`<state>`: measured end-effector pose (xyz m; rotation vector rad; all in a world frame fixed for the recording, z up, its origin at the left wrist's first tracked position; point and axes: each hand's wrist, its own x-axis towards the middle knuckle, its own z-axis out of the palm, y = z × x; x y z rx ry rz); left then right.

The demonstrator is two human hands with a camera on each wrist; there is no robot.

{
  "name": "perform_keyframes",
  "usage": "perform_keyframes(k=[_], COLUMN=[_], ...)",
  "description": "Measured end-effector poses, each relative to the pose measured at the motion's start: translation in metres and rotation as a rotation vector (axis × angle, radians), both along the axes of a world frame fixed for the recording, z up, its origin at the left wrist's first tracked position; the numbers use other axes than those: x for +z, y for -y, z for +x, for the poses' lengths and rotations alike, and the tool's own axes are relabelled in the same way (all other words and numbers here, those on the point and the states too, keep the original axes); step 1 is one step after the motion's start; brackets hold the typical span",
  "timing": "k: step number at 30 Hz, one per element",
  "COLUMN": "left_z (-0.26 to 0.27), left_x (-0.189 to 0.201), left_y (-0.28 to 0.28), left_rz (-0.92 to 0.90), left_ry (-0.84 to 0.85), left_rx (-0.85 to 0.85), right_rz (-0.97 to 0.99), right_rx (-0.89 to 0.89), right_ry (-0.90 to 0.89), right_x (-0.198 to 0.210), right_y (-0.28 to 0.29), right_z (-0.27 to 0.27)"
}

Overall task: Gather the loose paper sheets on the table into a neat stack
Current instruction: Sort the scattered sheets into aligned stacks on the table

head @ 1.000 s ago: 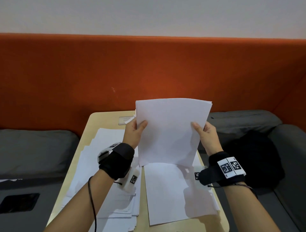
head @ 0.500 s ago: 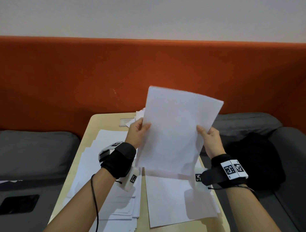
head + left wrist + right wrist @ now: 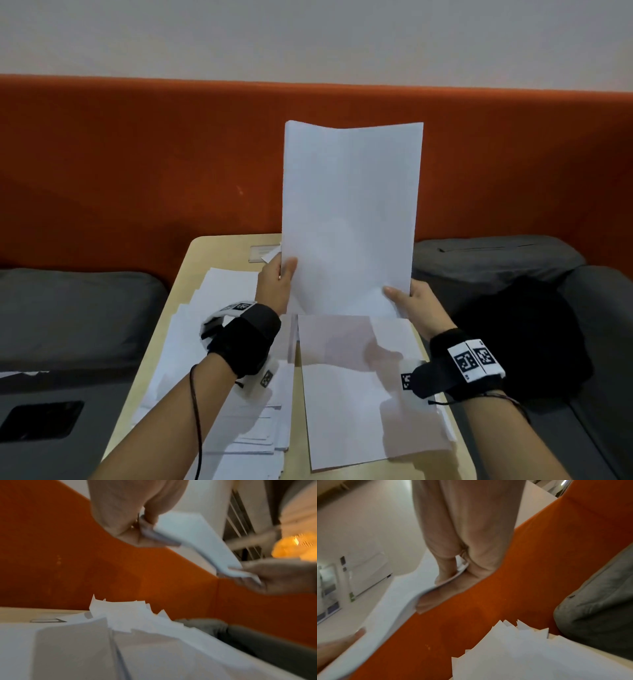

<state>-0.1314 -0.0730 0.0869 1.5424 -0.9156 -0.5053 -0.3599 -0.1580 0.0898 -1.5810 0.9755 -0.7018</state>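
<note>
Head view: at frame centre the left hand (image 3: 274,286) and right hand (image 3: 416,305) pinch an upright sheaf of paper (image 3: 349,219) above sheets (image 3: 356,394) on the bench (image 3: 219,250). Left wrist view: the left grip (image 3: 135,534) pinches the sheaf's edge. Right wrist view: thumb and fingers (image 3: 436,599) clamp its corner.

Held sheets (image 3: 349,212) now upright, portrait.

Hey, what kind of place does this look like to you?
Probably an office lounge or booth-style seating nook. A small light wooden table stands against an orange upholstered backrest, with grey seat cushions on either side, and white paper sheets cover much of the tabletop.
</note>
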Motion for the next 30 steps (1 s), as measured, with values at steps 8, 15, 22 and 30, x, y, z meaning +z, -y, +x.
perform_keyframes(k=[8,15,22,30], left_z=[0.015,0.03,0.072,0.139], left_x=[-0.022,-0.006,-0.031,-0.087], left_y=[-0.013,-0.02,-0.027,-0.092], left_rz=[0.047,0.032,0.262,0.684], left_ry=[0.193,0.047,0.06,0.138], left_rx=[0.165,0.092,0.264,0.319], right_rz=[0.053,0.035,0.045,0.015], right_rx=[-0.014,0.019,0.066,-0.12], right_ry=[0.104,0.051,-0.189,-0.775], right_x=[0.002,-0.01,-0.035,-0.082], right_y=[-0.013,-0.021,-0.016,0.004], right_z=[0.021,0.031,0.039,0.008])
